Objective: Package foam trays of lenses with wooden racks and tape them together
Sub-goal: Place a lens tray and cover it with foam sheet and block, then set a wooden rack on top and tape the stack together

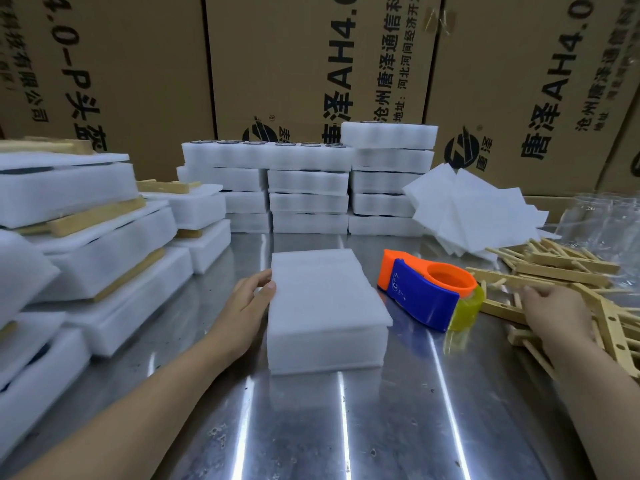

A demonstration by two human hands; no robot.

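At the left of the frame, finished bundles (pixel 86 237) of white foam and wood strips lie stacked on the metal table (pixel 346 427). Just right of them, the left hand (pixel 249 306) lays fairly straight fingers against the left edge of the foam tray (pixel 325 306), which sits at the centre of the frame. The tray looks light, soft and easily dented, with fragile lenses presumably inside, so it is best held flat by its long sides, not squeezed. Next lies the orange-and-blue tape dispenser (pixel 426 292). At the right edge, the right hand (pixel 554 313) rests on the pile of wooden racks (pixel 571 271), which look stiff and light. Whether its fingers grip one cannot be told.
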